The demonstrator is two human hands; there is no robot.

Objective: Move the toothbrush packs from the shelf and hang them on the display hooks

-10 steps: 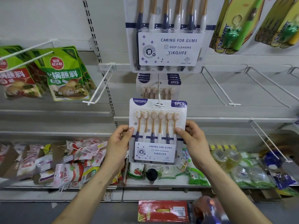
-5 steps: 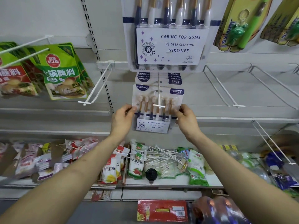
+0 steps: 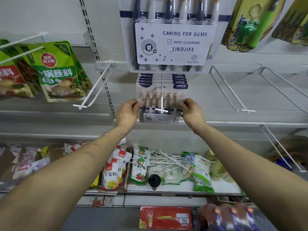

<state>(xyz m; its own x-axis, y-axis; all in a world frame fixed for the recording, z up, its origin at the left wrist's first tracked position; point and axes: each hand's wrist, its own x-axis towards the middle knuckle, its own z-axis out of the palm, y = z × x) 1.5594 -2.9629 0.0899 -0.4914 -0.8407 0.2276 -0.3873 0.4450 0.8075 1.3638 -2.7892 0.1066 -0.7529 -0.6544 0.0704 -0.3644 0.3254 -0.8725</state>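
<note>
Two hands hold one toothbrush pack (image 3: 160,104) by its side edges: the left hand (image 3: 127,112) pinches the left edge, the right hand (image 3: 191,111) the right, fingers closed lightly on the plastic. The pack sits threaded on the white display hook (image 3: 161,97), whose tip pokes out in front of it, and it lies against the stack of hung packs (image 3: 164,80) behind. It looks light and flat, a stiff card under a thin clear blister that could dent or bow, so the edges are the sensible place to grip, clear of the bristle heads. A second ago the pack hung at the hook's tip, nearer the camera; now it is pushed well back along the hook and both arms reach further out.
</note>
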